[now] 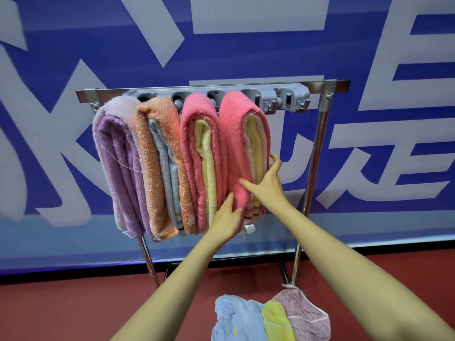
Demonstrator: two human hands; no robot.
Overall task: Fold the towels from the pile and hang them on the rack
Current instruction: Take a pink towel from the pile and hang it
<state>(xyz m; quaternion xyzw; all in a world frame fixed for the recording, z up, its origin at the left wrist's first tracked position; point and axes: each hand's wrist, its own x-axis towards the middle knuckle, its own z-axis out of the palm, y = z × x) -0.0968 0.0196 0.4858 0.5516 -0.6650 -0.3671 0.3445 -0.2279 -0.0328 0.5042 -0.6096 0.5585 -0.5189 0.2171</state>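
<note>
Pink terry towel (pixel 236 134), folded over yellow and white inner layers, draped across the top bar of the rack (pixel 316 156), rightmost of four, directly under both hands. Right hand (pixel 267 184) spread wide: fingers flat on the pink front face, thumb raised along the towel's right edge, nothing pinched. Left hand (pixel 227 217) lower and to the left of the right one, fingers straight and close together, laid against the towel's bottom left edge at the seam with the second pink towel (pixel 197 148). White care label (pixel 250 228) just right of the left hand. Further left of that hand: orange towel (pixel 160 156), then purple towel (pixel 115 156), both folded and hanging. Grey hook strip (pixel 283 97) above the hands, behind the bar. Below the forearms, on red floor (pixel 61 311): pile (pixel 246 318) of loose towels, pale blue, yellow, mottled pink. Blue banner (pixel 246 57) with white characters beyond.
</note>
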